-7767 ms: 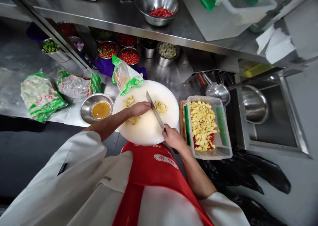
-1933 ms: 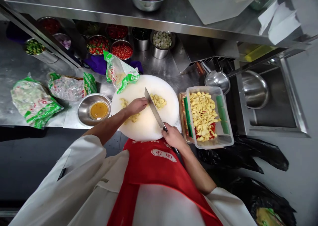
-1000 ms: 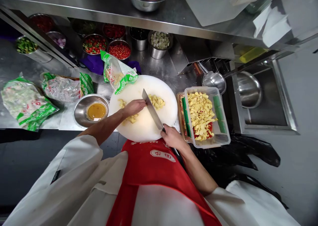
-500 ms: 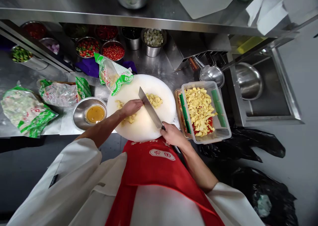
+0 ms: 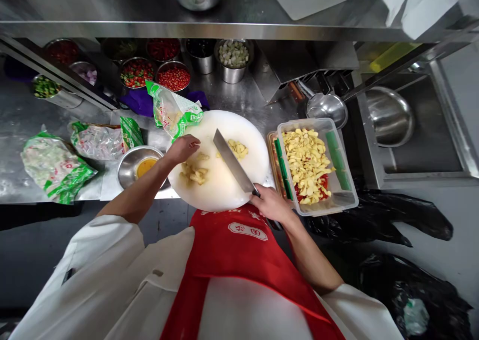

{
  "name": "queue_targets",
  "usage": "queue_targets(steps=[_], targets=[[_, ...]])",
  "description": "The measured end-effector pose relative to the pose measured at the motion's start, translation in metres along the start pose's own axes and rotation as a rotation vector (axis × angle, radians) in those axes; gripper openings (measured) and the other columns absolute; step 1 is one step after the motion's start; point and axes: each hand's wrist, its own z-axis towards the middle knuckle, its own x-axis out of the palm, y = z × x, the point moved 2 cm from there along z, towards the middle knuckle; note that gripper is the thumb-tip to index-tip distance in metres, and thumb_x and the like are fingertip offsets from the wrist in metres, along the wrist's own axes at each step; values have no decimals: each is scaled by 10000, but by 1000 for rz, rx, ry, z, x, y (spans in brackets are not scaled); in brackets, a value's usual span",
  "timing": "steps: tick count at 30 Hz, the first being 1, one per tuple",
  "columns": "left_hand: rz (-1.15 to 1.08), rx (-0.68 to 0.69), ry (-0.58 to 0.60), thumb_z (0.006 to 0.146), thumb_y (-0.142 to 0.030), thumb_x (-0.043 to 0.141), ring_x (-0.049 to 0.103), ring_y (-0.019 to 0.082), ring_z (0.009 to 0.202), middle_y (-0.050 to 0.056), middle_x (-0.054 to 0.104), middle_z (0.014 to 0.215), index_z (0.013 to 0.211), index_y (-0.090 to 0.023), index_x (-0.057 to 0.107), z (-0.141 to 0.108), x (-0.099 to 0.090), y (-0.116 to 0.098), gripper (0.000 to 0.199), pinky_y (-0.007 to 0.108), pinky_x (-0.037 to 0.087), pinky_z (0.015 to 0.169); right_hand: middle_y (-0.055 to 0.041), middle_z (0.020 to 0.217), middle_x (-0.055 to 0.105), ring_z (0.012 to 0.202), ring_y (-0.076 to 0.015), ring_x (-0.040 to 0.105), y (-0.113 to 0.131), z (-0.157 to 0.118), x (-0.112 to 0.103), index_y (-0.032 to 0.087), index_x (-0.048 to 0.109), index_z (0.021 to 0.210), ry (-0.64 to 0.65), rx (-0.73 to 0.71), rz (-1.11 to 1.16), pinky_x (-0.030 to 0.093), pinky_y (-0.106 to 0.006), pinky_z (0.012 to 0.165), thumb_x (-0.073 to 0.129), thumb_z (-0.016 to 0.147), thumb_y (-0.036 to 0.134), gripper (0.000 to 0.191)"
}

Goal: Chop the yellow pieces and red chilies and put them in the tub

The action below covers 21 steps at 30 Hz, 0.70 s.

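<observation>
A round white cutting board (image 5: pixel 224 195) lies at the counter's front edge. My right hand (image 5: pixel 271 204) grips the handle of a cleaver (image 5: pixel 235 163), its blade angled up and left across the board. Sliced pale yellow pieces, which look like ginger (image 5: pixel 238 149), lie beside the blade on its right. Unsliced pale yellow chunks (image 5: pixel 194 173) rest on the board's left side. Over the board's left edge hovers my left hand (image 5: pixel 183 149), apart from the blade, fingers loosely bent with nothing visible in them. Close by, a green-and-white plastic bag (image 5: pixel 175 111) touches the board's upper left.
On the right stands a clear plastic tub (image 5: pixel 346 203) of yellow slices over red pieces. A steel bowl (image 5: pixel 125 168) of amber liquid sits left, near plastic bags (image 5: pixel 56 165). Behind are several pots of chopped ingredients under a steel shelf (image 5: pixel 149 29). A sink (image 5: pixel 415 175) is far right.
My left hand has moved up and left, away from the cleaver blade, uncovering the chunks. The cleaver stays in my right hand at nearly the same place. The view has shifted slightly.
</observation>
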Motion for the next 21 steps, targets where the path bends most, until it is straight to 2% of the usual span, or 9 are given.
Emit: queue_targets(steps=[2, 5, 8, 11, 15, 21], targets=[[22, -52, 114, 858, -303, 588, 653, 174, 811, 65, 697, 997, 1011, -175, 711, -5, -4, 2, 235, 268, 517, 768, 23, 544, 610, 575, -185, 614, -5, -2, 9, 221, 606, 926, 50, -2, 44, 372, -252, 610, 467, 931, 279, 151], [123, 47, 226, 841, -208, 589, 645, 189, 859, 71, 683, 1019, 968, -188, 711, -12, 8, -10, 177, 270, 503, 761, 34, 533, 594, 567, -180, 614, -12, 3, 19, 220, 602, 927, 64, 1, 86, 378, -251, 614, 461, 930, 264, 148], [191, 209, 204, 873, -121, 502, 621, 218, 961, 96, 664, 1033, 914, -167, 694, -12, 31, -28, 201, 310, 499, 852, 16, 580, 626, 618, -189, 626, -15, 10, 20, 209, 616, 958, 16, 23, 49, 377, -253, 628, 464, 928, 265, 165], [193, 323, 156, 919, -105, 431, 574, 231, 1093, 108, 655, 1101, 952, -150, 685, -9, 46, -40, 260, 334, 475, 965, -28, 707, 685, 705, -197, 642, -12, 12, 16, 200, 621, 978, -20, 6, -25, 367, -256, 652, 455, 928, 258, 182], [200, 362, 134, 944, -168, 452, 549, 234, 1105, 113, 629, 1141, 977, -157, 685, -7, 50, -44, 236, 340, 469, 978, -87, 885, 723, 836, -221, 655, -1, 13, 16, 194, 624, 1007, -42, -40, -123, 347, -268, 691, 447, 929, 245, 200], [222, 347, 143, 962, -196, 460, 572, 231, 1009, 115, 642, 1074, 961, -148, 683, -12, 57, -49, 228, 349, 482, 912, -112, 954, 733, 887, -240, 668, 15, 13, 17, 179, 610, 1096, -4, -21, -236, 333, -287, 713, 423, 944, 232, 247]])
